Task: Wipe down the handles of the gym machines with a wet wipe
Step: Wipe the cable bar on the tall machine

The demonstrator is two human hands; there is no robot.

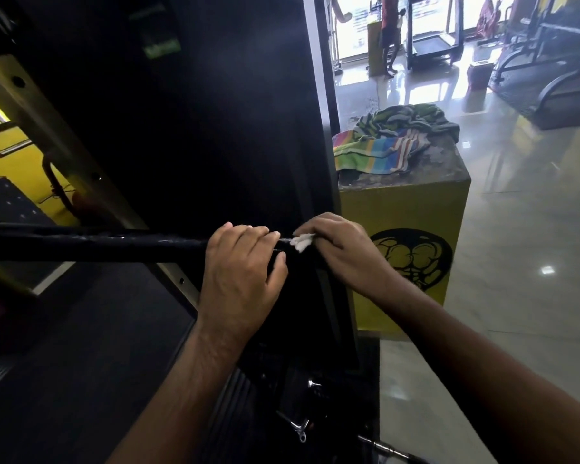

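Note:
A black horizontal bar handle point(108, 244) of a dark gym machine runs in from the left edge to the middle of the view. My left hand point(241, 272) grips its right end, fingers curled over the top. Just to the right, my right hand point(342, 249) pinches a small crumpled white wet wipe point(301, 242) against the end of the bar. The wipe pokes out between the two hands, and the bar's tip is hidden under them.
The black machine frame point(318, 95) stands upright behind the hands. A yellow box point(412, 236) at right carries striped towels point(392, 135). Glossy tiled floor point(523, 296) spreads right, with treadmills point(432, 45) and a person point(390, 31) far back. Metal pins point(298, 426) lie below.

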